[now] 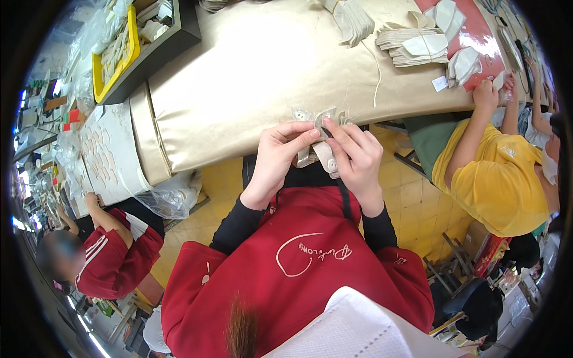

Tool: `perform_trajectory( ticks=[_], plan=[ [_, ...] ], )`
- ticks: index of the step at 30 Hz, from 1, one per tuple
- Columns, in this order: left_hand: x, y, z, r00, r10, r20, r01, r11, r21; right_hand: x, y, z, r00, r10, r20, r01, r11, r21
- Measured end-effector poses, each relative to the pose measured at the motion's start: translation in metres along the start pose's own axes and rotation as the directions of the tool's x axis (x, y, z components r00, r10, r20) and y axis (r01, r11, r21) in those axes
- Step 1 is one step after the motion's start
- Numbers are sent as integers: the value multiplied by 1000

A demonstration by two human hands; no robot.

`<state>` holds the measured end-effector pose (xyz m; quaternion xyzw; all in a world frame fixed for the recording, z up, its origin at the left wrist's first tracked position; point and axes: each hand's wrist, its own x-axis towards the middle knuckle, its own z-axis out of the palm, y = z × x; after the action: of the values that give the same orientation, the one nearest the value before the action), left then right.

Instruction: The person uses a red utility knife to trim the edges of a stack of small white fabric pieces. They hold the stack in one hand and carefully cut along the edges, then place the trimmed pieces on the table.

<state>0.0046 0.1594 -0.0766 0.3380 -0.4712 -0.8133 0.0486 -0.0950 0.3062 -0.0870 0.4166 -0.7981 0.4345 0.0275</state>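
Observation:
Close to the near edge of the table, my left hand [281,148] and my right hand [359,153] come together over a small bunch of beige pieces [325,159]. Thin and flat, they have rounded ends with round button-like marks, and look like cut leather or fabric parts. The left thumb and forefinger pinch the bunch from one side. On the other side my right fingertips close on a piece near its top, where a small dark spot shows. Fingers hide the middle of the bunch, so I cannot tell how the pieces join.
The long table has a shiny gold-beige cover [233,77]. At its far right lie banded stacks of beige pieces [412,45]. A yellow tray [132,45] stands in a dark box at the far left. Co-workers in yellow [501,173] and red [116,256] sit on either side.

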Motion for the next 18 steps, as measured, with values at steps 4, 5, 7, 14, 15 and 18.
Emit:
perform_trajectory(
  ticks=[4,5,7,14,15,18],
  plan=[
    [0,1,0,1000,-5,8,5,999,43,-2,0,-2,999,-40,18,41,997,-72],
    [0,1,1,1000,-3,14,2,999,48,-1,1,-2,998,-57,16,58,995,-80],
    [6,3,1,1000,6,21,-7,999,53,1,5,1,996,-85,-5,84,993,-83],
    [6,6,-3,999,-20,36,17,998,59,0,10,3,998,-45,-40,48,996,75],
    [6,7,-4,998,-48,31,46,997,67,0,11,2,999,-21,-34,25,994,110],
    [6,7,-5,995,16,95,-24,996,83,-2,10,-1,965,183,-185,-110,932,346]
  ],
)
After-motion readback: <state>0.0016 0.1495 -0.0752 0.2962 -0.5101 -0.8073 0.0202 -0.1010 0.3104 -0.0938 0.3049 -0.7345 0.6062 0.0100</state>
